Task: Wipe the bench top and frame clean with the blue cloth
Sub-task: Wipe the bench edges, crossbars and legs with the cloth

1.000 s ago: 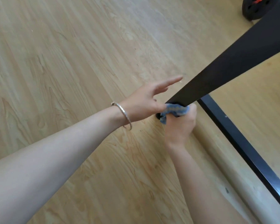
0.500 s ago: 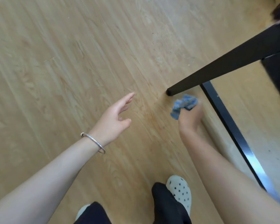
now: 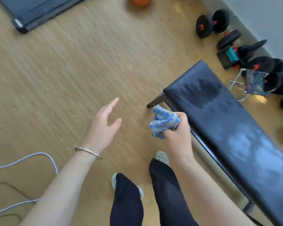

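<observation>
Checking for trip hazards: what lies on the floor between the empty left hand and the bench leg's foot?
In the head view, only bare wooden floor lies between the left hand and the bench leg.

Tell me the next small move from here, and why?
Probably bring the right hand, which grips the bunched blue cloth, right and down onto the bench top. The cloth hangs in the air beside the near bench leg, touching nothing, and the pad shows pale hazy patches toward its near end. The left hand is open and empty over the floor.
</observation>
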